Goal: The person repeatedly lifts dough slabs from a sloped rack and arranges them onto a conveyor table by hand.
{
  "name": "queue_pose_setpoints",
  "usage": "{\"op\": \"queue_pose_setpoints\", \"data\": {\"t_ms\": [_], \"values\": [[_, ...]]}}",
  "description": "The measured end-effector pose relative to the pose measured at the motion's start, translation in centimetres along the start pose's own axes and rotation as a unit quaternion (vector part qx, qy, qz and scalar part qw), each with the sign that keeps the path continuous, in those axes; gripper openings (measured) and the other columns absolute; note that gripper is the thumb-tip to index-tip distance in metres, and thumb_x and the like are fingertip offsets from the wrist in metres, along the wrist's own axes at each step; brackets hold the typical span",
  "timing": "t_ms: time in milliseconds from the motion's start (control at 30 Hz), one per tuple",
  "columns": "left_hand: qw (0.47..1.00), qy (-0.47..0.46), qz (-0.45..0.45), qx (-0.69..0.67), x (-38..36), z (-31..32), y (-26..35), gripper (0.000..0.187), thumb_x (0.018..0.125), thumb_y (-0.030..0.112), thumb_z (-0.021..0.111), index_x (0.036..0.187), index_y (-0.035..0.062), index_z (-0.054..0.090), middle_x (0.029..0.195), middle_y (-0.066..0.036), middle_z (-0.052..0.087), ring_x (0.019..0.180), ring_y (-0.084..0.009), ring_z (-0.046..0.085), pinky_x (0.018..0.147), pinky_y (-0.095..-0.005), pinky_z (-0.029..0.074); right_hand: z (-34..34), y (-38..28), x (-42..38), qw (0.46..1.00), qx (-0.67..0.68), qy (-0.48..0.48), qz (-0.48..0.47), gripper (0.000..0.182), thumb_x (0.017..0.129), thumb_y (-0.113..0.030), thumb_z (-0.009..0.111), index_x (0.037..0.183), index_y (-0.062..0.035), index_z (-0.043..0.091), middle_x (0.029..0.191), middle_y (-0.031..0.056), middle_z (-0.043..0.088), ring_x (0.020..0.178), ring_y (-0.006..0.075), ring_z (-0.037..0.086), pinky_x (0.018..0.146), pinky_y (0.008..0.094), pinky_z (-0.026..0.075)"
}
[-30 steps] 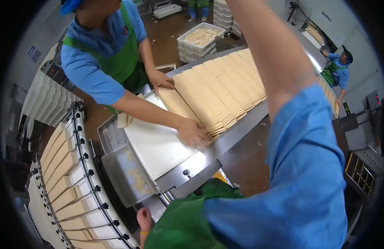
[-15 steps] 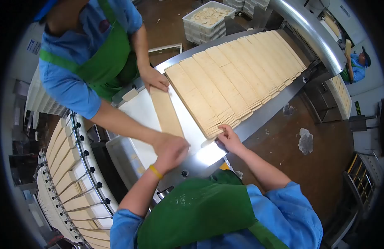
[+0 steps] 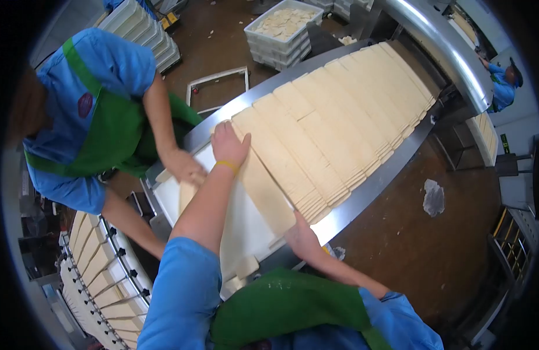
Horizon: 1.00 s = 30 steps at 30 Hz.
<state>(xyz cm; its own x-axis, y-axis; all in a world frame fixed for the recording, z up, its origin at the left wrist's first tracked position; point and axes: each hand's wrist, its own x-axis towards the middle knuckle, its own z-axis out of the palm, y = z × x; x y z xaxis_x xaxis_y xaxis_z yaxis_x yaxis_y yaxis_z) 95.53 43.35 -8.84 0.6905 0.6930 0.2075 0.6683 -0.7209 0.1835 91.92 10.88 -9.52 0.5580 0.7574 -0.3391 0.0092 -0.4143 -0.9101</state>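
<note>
A long pale strip of flat dough (image 3: 263, 189) lies between my hands, beside the front edge of the large dough sheets (image 3: 322, 128) on the metal conveyor. At its far end my left hand (image 3: 230, 144), with a yellow band at the wrist, is closed over the strip, thumb out to the side. My right hand (image 3: 304, 238) grips its near end by the conveyor's edge, fingers partly hidden. Left of my left arm, a co-worker's hand (image 3: 185, 166) touches another pale strip, partly covered by my forearm. A small dough piece (image 3: 246, 266) lies near my apron.
Stacked white crates (image 3: 281, 44) with dough scraps stand behind the conveyor. A second conveyor with rows of strips (image 3: 100, 262) runs at lower left. A metal hood (image 3: 438, 46) covers the conveyor's far end, and another person (image 3: 502, 87) stands at far right.
My left hand has moved up and away to the strip's far end. My right hand has shifted slightly down and left. The co-worker's hands have drawn back left; one strip now lies against the sheets.
</note>
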Motion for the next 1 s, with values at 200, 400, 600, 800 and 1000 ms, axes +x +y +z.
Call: {"op": "queue_pose_setpoints", "data": {"t_ms": [200,400,600,800,1000], "values": [[0.992,-0.034,-0.116,0.038,-1.4,-1.3,-0.2,0.073,0.075,0.045,0.064,0.129,-0.0004,0.044,0.128,-0.018,0.048,0.125,-0.0301,0.041,0.099,-0.0500,0.033,-1.4,-2.8,0.7,0.997,-0.061,-0.052,0.011,0.063,0.081,-0.020,0.068,0.131,0.0010,0.037,0.082,0.0140,0.062,0.075,0.0278,0.062,0.069,0.0370,0.051],[0.947,-0.065,-0.272,0.159,-8.0,-6.9,-8.0,0.074,0.073,0.052,0.064,0.124,0.0007,0.050,0.124,-0.017,0.050,0.120,-0.0295,0.046,0.097,-0.0511,0.035,-1.0,-3.6,3.0,0.969,-0.182,-0.140,-0.087,0.069,0.075,-0.029,0.073,0.128,-0.0027,0.038,0.101,0.0217,0.060,0.095,0.0358,0.061,0.080,0.0446,0.049],[0.912,-0.105,-0.395,0.007,-21.0,-14.4,-14.0,0.072,0.068,0.055,0.073,0.110,-0.0001,0.056,0.110,-0.022,0.058,0.105,-0.0365,0.056,0.089,-0.0468,0.045,0.7,-5.2,6.2,0.908,-0.352,-0.224,-0.039,0.088,0.065,-0.029,0.080,0.135,-0.0090,0.029,0.112,0.0266,0.053,0.103,0.0413,0.057,0.087,0.0450,0.049],[0.848,0.130,-0.401,-0.322,-30.9,-11.9,-14.5,0.060,0.071,0.028,0.080,0.112,-0.0010,0.046,0.101,-0.018,0.058,0.095,-0.0273,0.059,0.084,-0.0378,0.048,1.8,-5.9,7.2,0.885,-0.370,-0.202,-0.198,0.078,0.065,-0.019,0.078,0.131,-0.0081,0.038,0.114,0.0263,0.050,0.103,0.0427,0.055,0.090,0.0458,0.048],[0.849,0.259,-0.409,-0.211,-39.0,-19.2,-17.9,0.052,0.074,0.033,0.078,0.106,0.0024,0.050,0.096,-0.017,0.062,0.088,-0.0293,0.063,0.077,-0.0385,0.049,9.2,-10.0,2.9,0.845,-0.335,-0.216,-0.355,0.077,0.065,-0.012,0.077,0.130,-0.0060,0.037,0.114,0.0218,0.048,0.106,0.0395,0.053,0.093,0.0436,0.046]]}}
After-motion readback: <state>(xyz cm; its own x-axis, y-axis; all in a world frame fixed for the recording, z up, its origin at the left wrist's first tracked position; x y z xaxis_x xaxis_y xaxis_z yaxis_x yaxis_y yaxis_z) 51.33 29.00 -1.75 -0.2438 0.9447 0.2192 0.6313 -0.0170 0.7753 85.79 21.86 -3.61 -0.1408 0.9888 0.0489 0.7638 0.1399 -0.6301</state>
